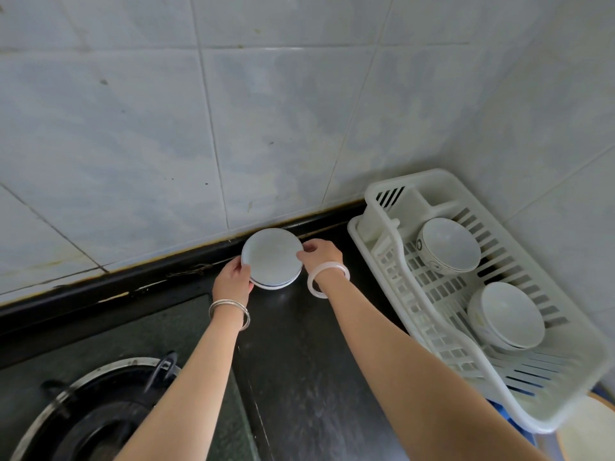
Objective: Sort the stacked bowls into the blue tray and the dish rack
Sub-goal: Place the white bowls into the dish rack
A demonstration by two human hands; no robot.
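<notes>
Blue tray (509,420) mostly hidden beneath rack (416,176)

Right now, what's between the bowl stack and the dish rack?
Head view: only the right hand, gripping the bowl stack's right edge, with its pale bangle; otherwise bare black counter up to the dish rack.

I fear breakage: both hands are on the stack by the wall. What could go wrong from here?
1. The left hand and right hand grip the stack only at its rims; a lower dish could slip out on lifting.
2. The rack already holds bowls; a new one could knock them.
</notes>
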